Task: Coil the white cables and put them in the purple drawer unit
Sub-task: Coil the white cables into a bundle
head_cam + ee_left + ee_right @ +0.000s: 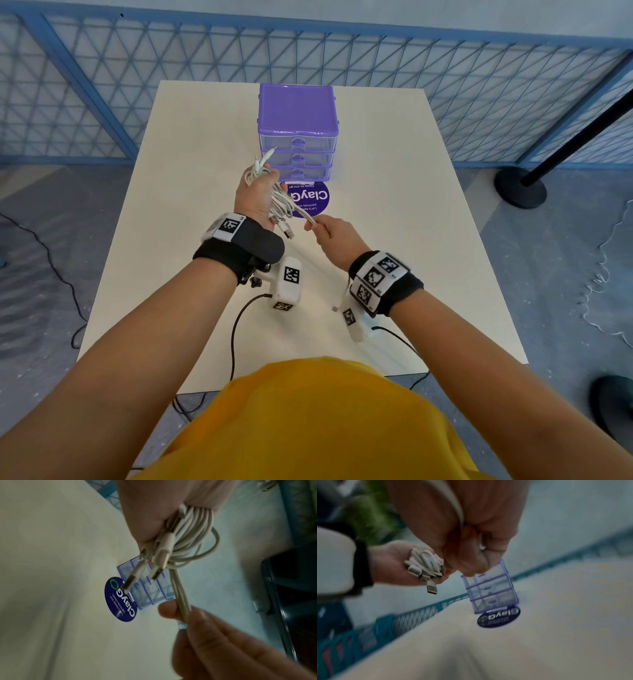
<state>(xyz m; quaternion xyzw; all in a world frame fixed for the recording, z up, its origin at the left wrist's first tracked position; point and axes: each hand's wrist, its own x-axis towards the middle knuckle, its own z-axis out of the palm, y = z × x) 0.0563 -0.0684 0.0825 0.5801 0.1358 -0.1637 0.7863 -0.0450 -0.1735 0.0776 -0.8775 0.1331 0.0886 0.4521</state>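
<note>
My left hand (pixel 255 195) is raised above the table and grips a bundle of coiled white cables (pixel 279 202); USB plugs (pixel 127 582) hang from the bundle's lower end. The same bundle (pixel 423 564) shows in the right wrist view. A few strands run from the coil to my right hand (pixel 330 236), which pinches them (pixel 182 605) just right of the left hand. The purple drawer unit (pixel 296 116) stands at the far middle of the white table (pixel 394 205), all three clear drawers pushed in.
A round purple sticker (pixel 313 200) lies on the table just in front of the drawer unit. Black leads from the wrist cameras (pixel 234 329) trail over the near table edge. A blue mesh fence (pixel 445 85) runs behind the table, and a black stanchion base (pixel 520 186) stands to the right.
</note>
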